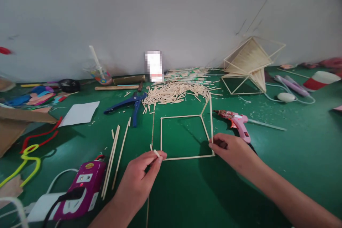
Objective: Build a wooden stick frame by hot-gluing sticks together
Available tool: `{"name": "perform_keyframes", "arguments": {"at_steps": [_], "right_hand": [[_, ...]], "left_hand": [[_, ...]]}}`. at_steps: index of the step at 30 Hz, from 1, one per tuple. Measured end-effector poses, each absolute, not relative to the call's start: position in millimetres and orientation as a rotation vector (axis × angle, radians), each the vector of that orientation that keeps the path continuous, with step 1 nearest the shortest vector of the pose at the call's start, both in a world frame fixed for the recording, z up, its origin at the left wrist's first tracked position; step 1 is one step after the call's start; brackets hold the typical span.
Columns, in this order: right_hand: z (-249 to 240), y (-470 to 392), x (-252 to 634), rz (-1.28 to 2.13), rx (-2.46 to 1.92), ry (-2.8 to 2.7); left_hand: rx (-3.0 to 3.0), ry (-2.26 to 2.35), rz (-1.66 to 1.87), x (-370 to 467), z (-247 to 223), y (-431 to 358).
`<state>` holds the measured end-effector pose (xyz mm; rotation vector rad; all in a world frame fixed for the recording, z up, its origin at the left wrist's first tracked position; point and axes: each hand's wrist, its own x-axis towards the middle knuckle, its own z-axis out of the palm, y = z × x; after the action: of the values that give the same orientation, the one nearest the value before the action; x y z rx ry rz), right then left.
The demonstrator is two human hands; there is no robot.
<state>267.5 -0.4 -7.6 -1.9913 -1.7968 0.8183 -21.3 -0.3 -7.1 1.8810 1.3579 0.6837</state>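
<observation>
A frame of thin wooden sticks (181, 116) rests on the green table, with a square base and more sticks slanting at its right side. My left hand (144, 171) is closed at the frame's near left corner, pinching a short wooden stick (156, 153); another stick end pokes up just behind it. Over at the near right corner, my right hand (232, 149) has its thumb and fingers closed on the frame's right side stick. A pink glue gun (237, 121) lies beyond that hand. Blue cutters (133, 105) lie behind and left of the frame.
A pile of cut sticks (176, 92) lies near the wall. Several long sticks (112, 160) and a purple power strip (82, 188) are at left, near white paper (79, 113). A finished-looking stick model (248, 64) and a red-and-white cup (319, 80) stand at back right.
</observation>
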Motion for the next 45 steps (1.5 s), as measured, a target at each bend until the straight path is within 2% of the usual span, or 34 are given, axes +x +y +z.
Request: {"name": "perform_keyframes", "arguments": {"at_steps": [15,45], "right_hand": [[-2.4,22.7,267.7,0.714,-2.051,-1.803],[-15.0,19.4,271.1,0.757,-1.975,-1.706]], "left_hand": [[1.990,1.181,0.728,-19.6,-9.5,-13.4],[1.980,1.155,0.710,-20.6,-12.4,-11.8]]}}
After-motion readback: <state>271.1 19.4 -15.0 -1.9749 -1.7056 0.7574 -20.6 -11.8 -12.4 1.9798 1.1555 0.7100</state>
